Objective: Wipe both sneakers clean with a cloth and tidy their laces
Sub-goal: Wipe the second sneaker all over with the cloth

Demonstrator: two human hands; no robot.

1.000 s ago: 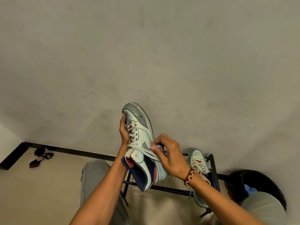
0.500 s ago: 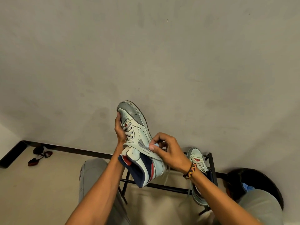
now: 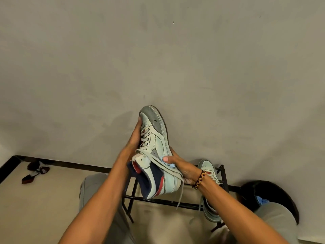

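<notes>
I hold a pale sneaker [image 3: 158,150] with a grey toe and a navy and red collar up in front of the wall, toe pointing up. My left hand [image 3: 135,138] grips its forefoot from the left, beside the laces. My right hand [image 3: 182,168] wraps its right side near the heel. Its thumb pins a small light-blue cloth [image 3: 170,164] against the upper. Most of the cloth is hidden. A loose lace [image 3: 179,194] dangles below the heel. The second sneaker [image 3: 208,171] stands on the black rack [image 3: 158,201], partly behind my right forearm.
My knees in grey trousers [image 3: 91,189] sit below the rack. A black round object [image 3: 279,194] with something blue [image 3: 262,201] in it lies at the right. Dark sandals [image 3: 35,171] lie on the beige floor at the far left by the skirting.
My right hand has slid from the top of the sneaker's side round to its right edge, palm turned up. The sneaker has shifted slightly right, and a lace end now hangs free.
</notes>
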